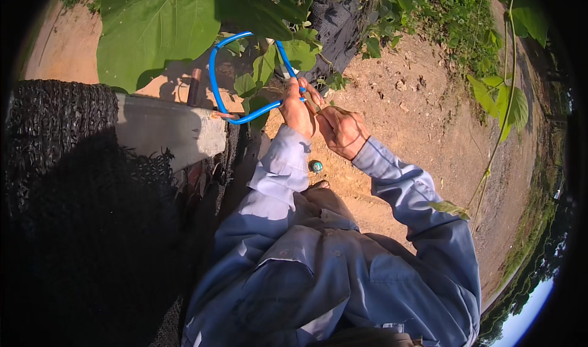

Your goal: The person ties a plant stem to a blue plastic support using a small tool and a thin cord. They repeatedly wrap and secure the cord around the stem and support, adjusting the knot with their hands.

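Just right of the grey beam (168,129), the left hand (297,113) grips the looped blue tube (214,77), the right hand (345,131) curls beside it, hold unclear, and slackened fingers could let the loop spring open

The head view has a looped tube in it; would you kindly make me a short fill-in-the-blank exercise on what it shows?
1. The looped tube is coloured ____.
2. Of the left hand and the right hand, the one nearer the middle of the loop is the ____ one.
3. The shirt sleeves are ____, not short.
4. The large leaf at the upper left is coloured ____.

Missing words: blue; left; long; green.
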{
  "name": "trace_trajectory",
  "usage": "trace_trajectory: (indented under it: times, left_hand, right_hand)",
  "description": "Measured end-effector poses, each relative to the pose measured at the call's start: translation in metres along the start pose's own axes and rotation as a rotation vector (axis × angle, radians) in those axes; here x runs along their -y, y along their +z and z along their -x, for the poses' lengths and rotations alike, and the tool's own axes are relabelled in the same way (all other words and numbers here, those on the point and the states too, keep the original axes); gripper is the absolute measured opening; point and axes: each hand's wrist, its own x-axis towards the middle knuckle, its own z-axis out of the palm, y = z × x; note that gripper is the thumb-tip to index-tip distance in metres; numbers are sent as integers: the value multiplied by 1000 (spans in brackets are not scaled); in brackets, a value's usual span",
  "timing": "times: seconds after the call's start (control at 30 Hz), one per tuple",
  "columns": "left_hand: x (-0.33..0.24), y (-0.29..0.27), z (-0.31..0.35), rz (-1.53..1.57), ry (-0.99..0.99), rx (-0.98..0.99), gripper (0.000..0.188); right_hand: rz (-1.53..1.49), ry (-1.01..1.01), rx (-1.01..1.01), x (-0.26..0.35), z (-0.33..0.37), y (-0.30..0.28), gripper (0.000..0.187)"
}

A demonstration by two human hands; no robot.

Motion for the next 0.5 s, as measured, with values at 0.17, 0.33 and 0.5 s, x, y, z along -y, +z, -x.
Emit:
trace_trajectory:
  times: [0.17,0.33,0.5]
  left_hand:
    - [-1,1,4,-15,-37,-55,31]
    - [2,3,1,-18,-48,-53,31]
    - [-1,2,3,-27,-26,-100,30]
  right_hand:
    - [-272,225,27,-1,9,8,16]
    - [-235,231,36,-4,14,3,15]
    - [65,30,-103,5,16,11,11]
